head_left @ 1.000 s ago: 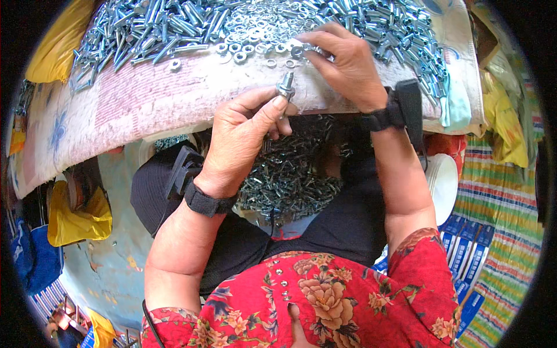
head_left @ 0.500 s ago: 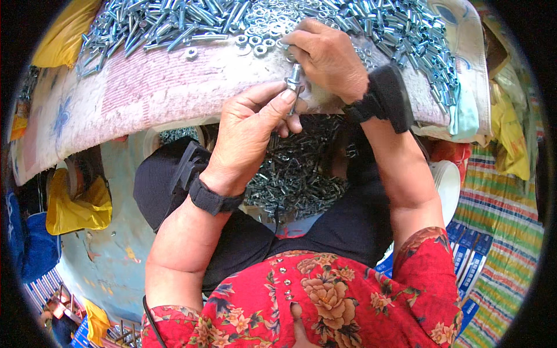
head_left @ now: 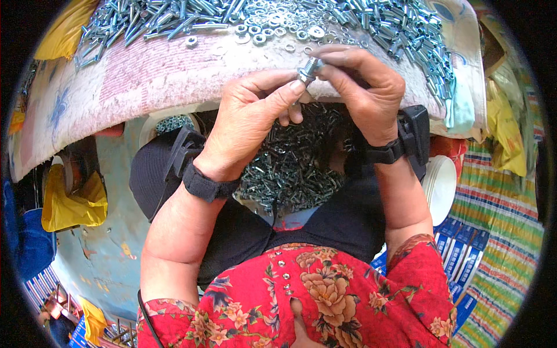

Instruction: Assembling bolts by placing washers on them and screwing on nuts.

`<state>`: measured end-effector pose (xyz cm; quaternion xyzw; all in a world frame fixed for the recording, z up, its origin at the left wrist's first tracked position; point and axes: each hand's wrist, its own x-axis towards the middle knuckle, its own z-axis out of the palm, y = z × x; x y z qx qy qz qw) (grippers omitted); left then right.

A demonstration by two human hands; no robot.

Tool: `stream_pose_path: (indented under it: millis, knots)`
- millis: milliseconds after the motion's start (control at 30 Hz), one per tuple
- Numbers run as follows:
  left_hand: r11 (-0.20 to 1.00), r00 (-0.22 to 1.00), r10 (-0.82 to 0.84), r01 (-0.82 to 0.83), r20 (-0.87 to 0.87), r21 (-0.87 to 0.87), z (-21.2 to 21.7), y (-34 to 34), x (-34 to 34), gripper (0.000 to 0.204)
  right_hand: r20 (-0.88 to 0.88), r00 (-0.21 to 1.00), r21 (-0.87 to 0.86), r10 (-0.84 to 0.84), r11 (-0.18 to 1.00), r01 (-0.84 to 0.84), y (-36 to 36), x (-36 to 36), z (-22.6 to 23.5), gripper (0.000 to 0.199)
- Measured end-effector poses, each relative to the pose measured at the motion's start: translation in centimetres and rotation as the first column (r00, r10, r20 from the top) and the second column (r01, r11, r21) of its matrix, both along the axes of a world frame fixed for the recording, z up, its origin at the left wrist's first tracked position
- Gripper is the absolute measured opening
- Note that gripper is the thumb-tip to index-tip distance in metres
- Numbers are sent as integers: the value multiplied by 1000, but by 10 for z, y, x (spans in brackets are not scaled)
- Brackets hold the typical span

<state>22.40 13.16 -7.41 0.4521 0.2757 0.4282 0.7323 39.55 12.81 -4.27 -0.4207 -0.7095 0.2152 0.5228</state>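
Note:
My left hand (head_left: 249, 116) pinches a shiny metal bolt (head_left: 307, 71) between thumb and fingers, with its threaded end tilted up to the right. A collar, seemingly a nut or washer, sits on the bolt just above my left thumb; the lower part is hidden by the fingers. My right hand (head_left: 365, 93) closes its thumb and forefinger about the threaded tip. Whether a small part is also between those fingertips, I cannot tell. Beyond the hands, loose washers and nuts (head_left: 259, 36) lie on a pale padded cloth (head_left: 151, 81).
Long bolts or pins (head_left: 168, 17) are heaped at the far left, metal sleeves (head_left: 400, 29) at the far right. Between my knees lies a mass of assembled bolts (head_left: 296, 168). A white bucket (head_left: 440, 188) stands by my right knee; blue boxes (head_left: 464, 249) lie on striped sheeting (head_left: 505, 232).
My right hand has come back from the washer and nut heap toward me and rightward, to the bolt's threaded tip. My left hand keeps the bolt, now tilted further right.

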Motion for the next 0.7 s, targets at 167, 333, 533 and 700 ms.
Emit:
stream_pose_path:
  millis: [167, 333, 533, 700]
  knots:
    - [998, 997, -52, 54, -54, 32, 2, -2, 2, 19, 47, 995, 74, -90, 994, 86, -6, 4, 6, 12]
    - [997, 996, -38, 42, -78, 61, 2, -3, 3, 21, 79, 997, 46, -5, 999, 1, -14, 5, 8, 12]
    - [992, 988, -72, 85, -138, 91, 4, -2, -1, 20, 143, 987, -80, 68, 995, -57, -15, 12, 21, 17]
    - [986, 981, -95, 116, -172, 117, 7, -1, -5, 20, 96, 989, -177, 110, 980, -91, -13, 16, 24, 32]
